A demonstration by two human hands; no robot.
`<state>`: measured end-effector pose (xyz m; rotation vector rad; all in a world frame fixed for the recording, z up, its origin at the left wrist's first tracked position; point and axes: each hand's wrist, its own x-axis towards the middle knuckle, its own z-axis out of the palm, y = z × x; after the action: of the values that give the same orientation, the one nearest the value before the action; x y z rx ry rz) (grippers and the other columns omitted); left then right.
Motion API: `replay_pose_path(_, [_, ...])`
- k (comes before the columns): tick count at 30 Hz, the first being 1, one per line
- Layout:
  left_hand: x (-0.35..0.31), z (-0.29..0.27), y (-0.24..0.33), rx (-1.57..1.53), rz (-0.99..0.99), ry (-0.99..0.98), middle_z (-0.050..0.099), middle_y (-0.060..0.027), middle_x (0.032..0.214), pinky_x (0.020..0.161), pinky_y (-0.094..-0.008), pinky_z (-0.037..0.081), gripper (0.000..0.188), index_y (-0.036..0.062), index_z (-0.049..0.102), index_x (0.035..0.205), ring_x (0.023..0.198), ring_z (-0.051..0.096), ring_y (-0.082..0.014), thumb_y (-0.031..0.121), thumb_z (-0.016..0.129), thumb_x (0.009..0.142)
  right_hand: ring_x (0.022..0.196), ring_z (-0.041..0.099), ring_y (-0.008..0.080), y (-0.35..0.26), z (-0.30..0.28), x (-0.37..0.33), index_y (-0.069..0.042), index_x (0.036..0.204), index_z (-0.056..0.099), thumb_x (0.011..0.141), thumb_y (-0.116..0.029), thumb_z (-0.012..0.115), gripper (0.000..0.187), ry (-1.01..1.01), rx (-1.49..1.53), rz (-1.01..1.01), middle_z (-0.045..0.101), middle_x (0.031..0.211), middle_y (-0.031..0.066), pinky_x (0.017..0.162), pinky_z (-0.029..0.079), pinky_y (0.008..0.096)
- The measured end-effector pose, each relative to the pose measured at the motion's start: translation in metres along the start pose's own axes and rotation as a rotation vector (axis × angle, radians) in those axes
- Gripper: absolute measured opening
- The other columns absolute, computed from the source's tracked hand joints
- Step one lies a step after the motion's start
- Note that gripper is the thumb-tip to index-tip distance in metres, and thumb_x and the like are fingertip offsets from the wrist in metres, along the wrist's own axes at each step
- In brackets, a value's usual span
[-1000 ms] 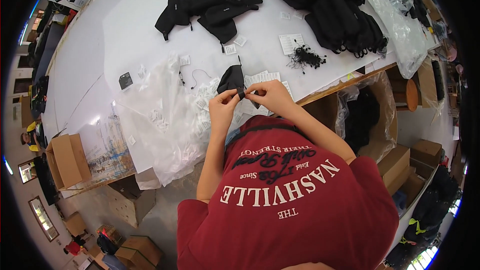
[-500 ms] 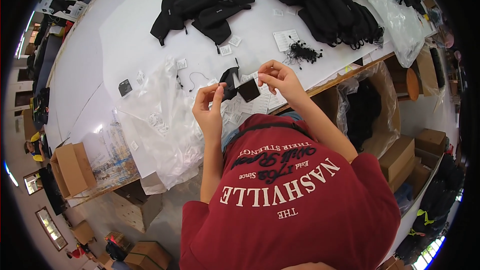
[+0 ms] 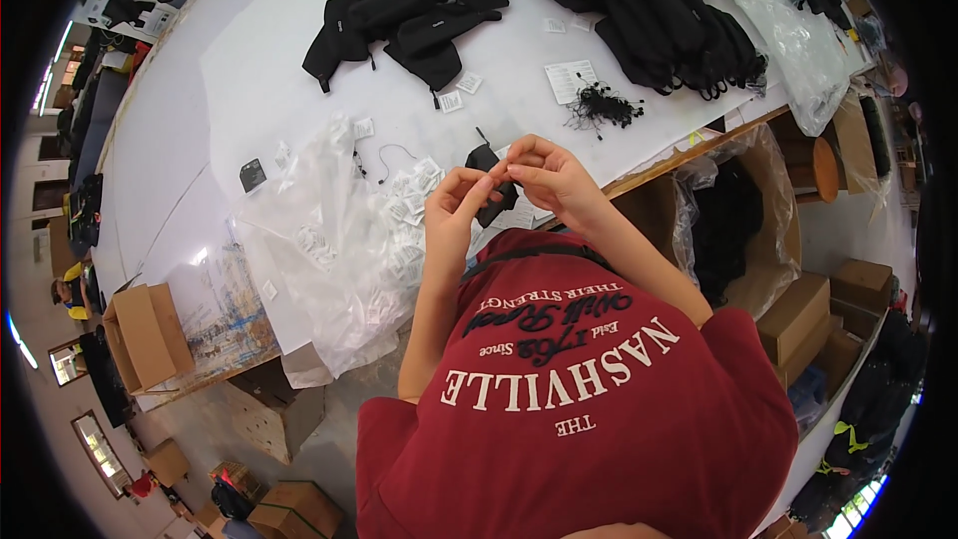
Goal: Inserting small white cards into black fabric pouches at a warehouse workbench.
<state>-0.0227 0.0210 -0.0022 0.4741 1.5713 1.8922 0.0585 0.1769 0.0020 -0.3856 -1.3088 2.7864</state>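
Note:
Close together at the near edge of the table, my left hand (image 3: pixel 457 208) and my right hand (image 3: pixel 551 182) meet with their fingertips pinched. What lies between the fingertips is too small to make out. Just behind and below them is a small black piece (image 3: pixel 496 212), partly covered by my fingers, with a thin black pull tip sticking up past it. Beside my left hand is a loose heap of small white printed labels (image 3: pixel 407 190). A thin black cord (image 3: pixel 383 162) lies curved beyond the labels.
A crumpled clear plastic bag (image 3: pixel 324 205) lies to the left, near a black square tag (image 3: pixel 251 176). Black fabric pieces (image 3: pixel 409 15) and a larger black pile (image 3: pixel 664 30) lie far back. A tangle of black cords (image 3: pixel 605 106) sits by a printed sheet (image 3: pixel 565 78).
My hands were apart with a black square hanging between them; they have come together, my left hand moving right. The black square now no longer shows separately.

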Motion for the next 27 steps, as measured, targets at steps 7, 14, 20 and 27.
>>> replay_pose_path(7, [0.0, -0.001, -0.005, -0.354, -0.113, 0.007, 0.066, -0.0101, 0.092, 0.074, -0.0249, 0.046, 0.011, 0.0029, 0.057, 0.089, 0.082, 0.061, -0.0128, 0.014, 0.056, 0.09, 0.048, 0.038, 0.0005, 0.006, 0.005, 0.002, -0.005, 0.093, 0.055, 0.085, -0.005, 0.063, 0.012, 0.146, -0.651, -0.413, 0.07, 0.094, 0.0055, 0.045, 0.031, 0.0166])
replay_pose_path(14, [0.0, 0.002, -0.002, -0.392, -0.106, -0.006, 0.066, -0.0155, 0.1, 0.075, -0.0253, 0.046, 0.012, 0.0032, 0.056, 0.087, 0.08, 0.061, -0.0128, 0.015, 0.054, 0.09, 0.051, 0.04, 0.0003, 0.014, 0.003, -0.003, -0.002, 0.092, 0.056, 0.087, -0.013, 0.064, 0.014, 0.269, -0.988, -0.592, 0.07, 0.088, 0.0055, 0.046, 0.032, 0.0164])
replay_pose_path(20, [-0.005, 0.01, 0.003, -0.006, 0.064, -0.002, 0.064, -0.0069, 0.077, 0.069, -0.0225, 0.043, 0.011, -0.0006, 0.059, 0.088, 0.069, 0.057, -0.0089, 0.011, 0.058, 0.089, 0.052, 0.044, 0.0, 0.006, 0.015, -0.005, -0.004, 0.085, 0.059, 0.09, -0.017, 0.062, 0.014, 0.236, -0.398, -0.299, 0.069, 0.083, 0.0023, 0.046, 0.033, 0.0162])
replay_pose_path(27, [-0.007, 0.016, 0.006, 0.237, 0.171, 0.054, 0.06, -0.0019, 0.07, 0.056, -0.0212, 0.042, 0.009, -0.0014, 0.062, 0.087, 0.06, 0.053, -0.007, 0.008, 0.061, 0.086, 0.074, 0.06, 0.0066, 0.0, 0.02, -0.009, 0.0, 0.085, 0.061, 0.09, -0.014, 0.061, 0.015, 0.197, -0.344, -0.206, 0.066, 0.078, 0.0041, 0.069, 0.046, 0.0198])
